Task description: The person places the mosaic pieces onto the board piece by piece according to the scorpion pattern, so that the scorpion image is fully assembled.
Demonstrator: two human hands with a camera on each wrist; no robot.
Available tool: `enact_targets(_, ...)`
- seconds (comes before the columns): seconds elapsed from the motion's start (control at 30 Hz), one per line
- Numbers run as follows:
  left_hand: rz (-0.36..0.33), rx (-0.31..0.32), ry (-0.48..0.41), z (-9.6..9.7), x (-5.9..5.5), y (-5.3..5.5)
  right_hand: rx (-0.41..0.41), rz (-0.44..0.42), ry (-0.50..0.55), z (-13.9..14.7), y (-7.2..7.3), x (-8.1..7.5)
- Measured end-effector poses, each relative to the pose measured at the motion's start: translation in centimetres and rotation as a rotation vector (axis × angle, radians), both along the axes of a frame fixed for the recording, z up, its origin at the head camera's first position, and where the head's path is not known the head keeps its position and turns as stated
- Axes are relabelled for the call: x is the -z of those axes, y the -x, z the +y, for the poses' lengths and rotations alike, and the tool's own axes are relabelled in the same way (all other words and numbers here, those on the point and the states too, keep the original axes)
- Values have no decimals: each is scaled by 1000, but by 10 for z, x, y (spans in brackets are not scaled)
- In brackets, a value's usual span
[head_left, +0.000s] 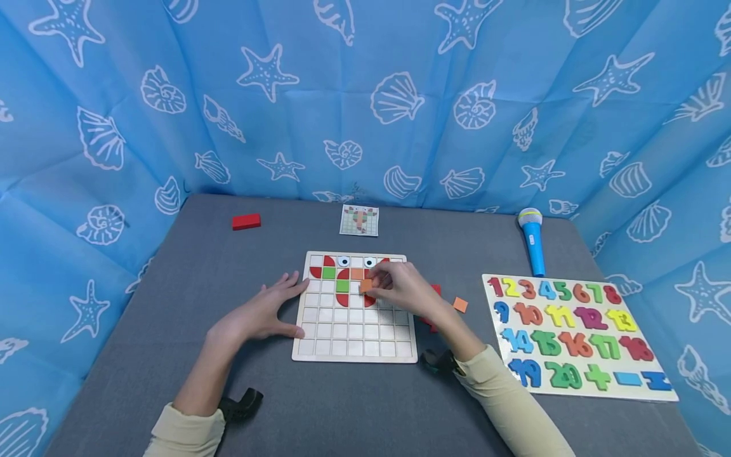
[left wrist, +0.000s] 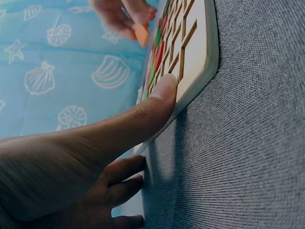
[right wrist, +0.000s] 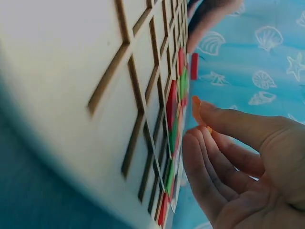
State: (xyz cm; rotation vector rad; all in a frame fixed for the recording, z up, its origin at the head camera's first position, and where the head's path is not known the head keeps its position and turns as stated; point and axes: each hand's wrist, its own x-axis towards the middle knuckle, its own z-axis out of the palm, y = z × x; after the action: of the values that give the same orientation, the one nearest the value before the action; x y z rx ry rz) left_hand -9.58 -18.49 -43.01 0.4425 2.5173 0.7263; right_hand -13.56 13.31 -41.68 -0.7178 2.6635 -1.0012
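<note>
A wooden grid board [head_left: 355,357] lies flat on the grey table, with red, green and orange tiles and two eye pieces in its upper cells. Over these cells my right hand [head_left: 402,285] pinches an orange square tile [head_left: 365,286] between thumb and fingers. In the right wrist view that orange tile [right wrist: 196,109] shows at the fingertips, just off the board. My left hand [head_left: 259,311] is spread along the board's left edge. Its thumb [left wrist: 164,88] rests on the rim, as the left wrist view shows, while the other fingers lie beyond the edge.
A pattern card [head_left: 359,220] lies behind the board, and a red block [head_left: 247,221] at the back left. Beside my right forearm are a loose orange tile [head_left: 460,304] and partly hidden red pieces [head_left: 436,289]. A number puzzle [head_left: 582,336] and a blue toy microphone [head_left: 533,244] lie at right.
</note>
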Motion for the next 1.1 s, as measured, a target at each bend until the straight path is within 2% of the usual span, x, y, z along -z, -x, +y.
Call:
enact_targets(0.27,5,3,2,0,0,0,12,-15,-56,-20,5,6)
enact_targets(0.53,3,2,2,0,0,0,-19,-16,-46,-19,2,1)
enact_targets(0.8,0,2,0,-1,0,0,-7,-30,16,11,-4,-6)
enact_targets(1.1,-2,7,-4,-1,-3,-1,5,-83,-46,75,-21,-13)
